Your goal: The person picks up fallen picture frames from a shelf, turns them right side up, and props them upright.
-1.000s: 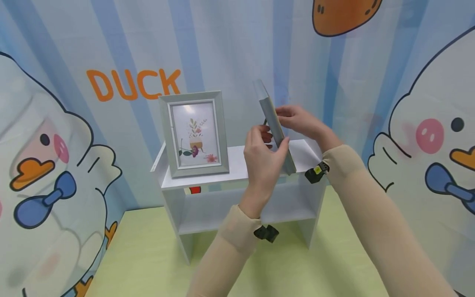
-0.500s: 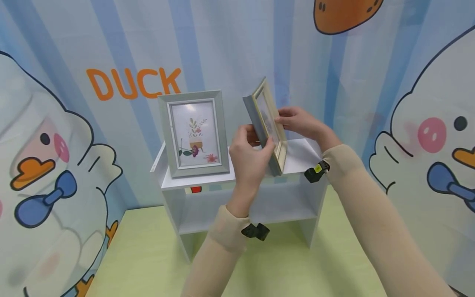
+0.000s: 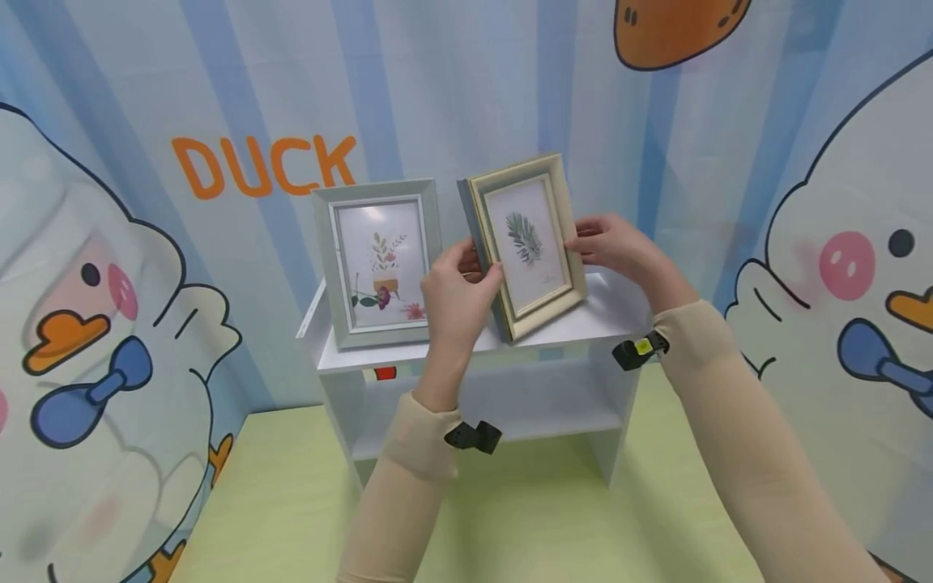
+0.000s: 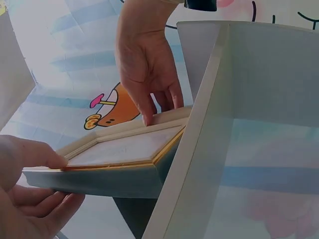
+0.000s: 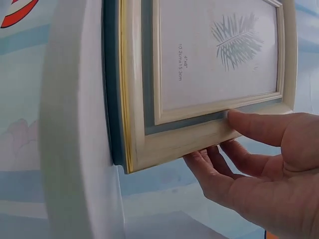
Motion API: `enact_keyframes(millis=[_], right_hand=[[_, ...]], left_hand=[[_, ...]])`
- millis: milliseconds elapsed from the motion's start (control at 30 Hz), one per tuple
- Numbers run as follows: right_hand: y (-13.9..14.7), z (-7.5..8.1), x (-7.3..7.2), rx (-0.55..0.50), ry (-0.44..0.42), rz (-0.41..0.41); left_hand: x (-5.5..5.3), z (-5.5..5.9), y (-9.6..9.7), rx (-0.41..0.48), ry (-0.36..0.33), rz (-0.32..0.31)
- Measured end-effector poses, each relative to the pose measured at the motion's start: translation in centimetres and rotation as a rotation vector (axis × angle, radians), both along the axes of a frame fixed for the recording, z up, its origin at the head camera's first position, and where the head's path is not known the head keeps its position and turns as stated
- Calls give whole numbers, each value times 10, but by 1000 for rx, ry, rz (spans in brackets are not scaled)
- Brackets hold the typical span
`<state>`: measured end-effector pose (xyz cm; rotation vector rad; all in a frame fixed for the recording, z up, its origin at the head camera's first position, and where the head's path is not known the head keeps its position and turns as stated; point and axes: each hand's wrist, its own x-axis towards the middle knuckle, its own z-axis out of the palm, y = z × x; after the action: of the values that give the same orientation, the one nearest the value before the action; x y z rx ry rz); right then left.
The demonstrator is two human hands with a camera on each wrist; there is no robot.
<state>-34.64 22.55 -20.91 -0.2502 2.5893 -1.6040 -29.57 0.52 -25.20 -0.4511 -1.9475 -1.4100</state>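
A cream and gold picture frame [image 3: 535, 304] with a green leaf print stands tilted over the right half of the white shelf's top. My left hand [image 3: 459, 300] pinches its left edge, thumb on the front and fingers behind. On the opposite edge, my right hand [image 3: 615, 247] grips with the thumb at the front; the right wrist view shows its fingers [image 5: 209, 174] curled under the border. A dark support leg [image 4: 134, 214] sticks out behind the frame in the left wrist view. The frame's lower edge is right at the shelf top.
A pale grey-green picture frame [image 3: 382, 332] with a flower print stands upright on the shelf's left half. The white shelf unit [image 3: 481, 405] has a lower board and low side walls. Behind it hangs a striped duck curtain [image 3: 466, 81]. A yellow-green surface [image 3: 539, 526] lies below.
The cream frame has turned from edge-on to facing forward, so its leaf print now shows. My left hand has moved left with its edge; the right has shifted slightly right.
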Motion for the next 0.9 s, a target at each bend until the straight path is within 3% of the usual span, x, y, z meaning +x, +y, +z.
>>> enact_keyframes(millis=[367, 667, 900], right_hand=[[14, -8, 23, -6, 41, -54], [17, -9, 45, 65, 76, -99], [15, -12, 50, 101, 79, -121]], left_hand=[[-2, 3, -5, 34, -109, 14], [-6, 1, -2, 52, -114, 48], [-10, -2, 2, 45, -110, 73]])
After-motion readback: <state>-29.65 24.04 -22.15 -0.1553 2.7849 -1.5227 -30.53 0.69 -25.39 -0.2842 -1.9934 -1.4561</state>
